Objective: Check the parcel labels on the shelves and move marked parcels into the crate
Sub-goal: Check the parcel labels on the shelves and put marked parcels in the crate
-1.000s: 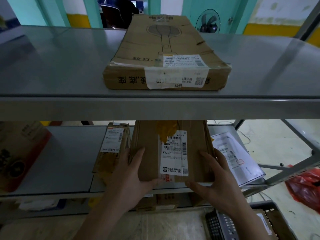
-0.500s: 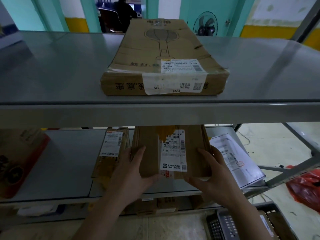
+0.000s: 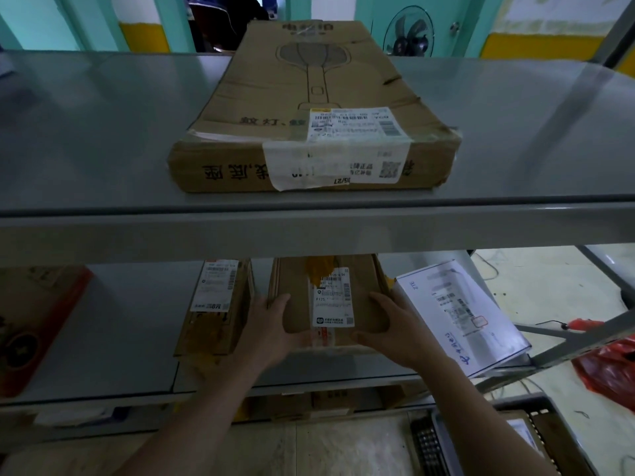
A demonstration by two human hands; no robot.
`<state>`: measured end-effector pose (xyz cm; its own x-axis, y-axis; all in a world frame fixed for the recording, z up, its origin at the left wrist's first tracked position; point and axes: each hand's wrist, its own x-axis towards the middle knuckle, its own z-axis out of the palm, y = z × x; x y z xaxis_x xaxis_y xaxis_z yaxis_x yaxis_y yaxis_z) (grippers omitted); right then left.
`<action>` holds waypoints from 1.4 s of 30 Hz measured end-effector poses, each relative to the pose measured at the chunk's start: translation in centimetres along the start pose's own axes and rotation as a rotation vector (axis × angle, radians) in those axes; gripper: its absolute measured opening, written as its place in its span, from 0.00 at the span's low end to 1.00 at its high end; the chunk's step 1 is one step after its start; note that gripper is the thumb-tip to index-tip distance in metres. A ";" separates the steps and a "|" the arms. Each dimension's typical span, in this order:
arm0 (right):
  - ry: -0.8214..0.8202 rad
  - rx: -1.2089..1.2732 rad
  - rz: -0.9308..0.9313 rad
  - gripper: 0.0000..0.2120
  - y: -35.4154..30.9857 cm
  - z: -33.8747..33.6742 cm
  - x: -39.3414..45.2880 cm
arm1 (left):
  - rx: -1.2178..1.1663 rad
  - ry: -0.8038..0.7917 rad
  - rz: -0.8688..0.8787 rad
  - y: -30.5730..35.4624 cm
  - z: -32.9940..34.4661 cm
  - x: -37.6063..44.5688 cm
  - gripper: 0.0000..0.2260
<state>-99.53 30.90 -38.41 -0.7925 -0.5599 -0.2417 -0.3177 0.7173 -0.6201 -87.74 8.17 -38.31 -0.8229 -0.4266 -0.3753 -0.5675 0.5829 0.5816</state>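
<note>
Both arms reach forward and up from the bottom of the view, forearms angled inward toward the middle shelf (image 3: 137, 338). The left hand (image 3: 271, 333) and right hand (image 3: 395, 331) clamp the brown parcel (image 3: 299, 304) from either side at its near end, fingers laid up the box's side edges, thumbs curled in under the front edge toward each other. The hands are apart, box between them. The parcel lies on the middle shelf, white label (image 3: 333, 298) face up, far end tucked beneath the top shelf (image 3: 103, 132). A narrow brown box (image 3: 216, 310) sits just left of it, a white box (image 3: 460, 314) just right, tilted. A big flat carton (image 3: 309, 108) rests on the top shelf. The dark crate (image 3: 536, 438) is on the floor at lower right, with a red bag (image 3: 608, 365) beyond it.
</note>
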 end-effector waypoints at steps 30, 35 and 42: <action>-0.135 -0.057 0.109 0.46 4.3 4.0 3.4 | 0.155 0.004 -0.038 -2.3 4.2 3.5 0.46; 0.050 -0.052 0.180 0.38 4.8 1.3 0.3 | 0.229 0.202 0.184 1.2 3.7 3.1 0.31; 0.261 -0.129 0.301 0.35 8.5 -3.1 -3.1 | 0.107 0.152 0.414 9.2 6.1 1.1 0.23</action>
<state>-101.37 40.05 -40.61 -0.9601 -0.2052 -0.1902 -0.1011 0.8884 -0.4477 -94.02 17.25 -37.78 -0.9721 -0.2341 -0.0122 -0.1977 0.7908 0.5792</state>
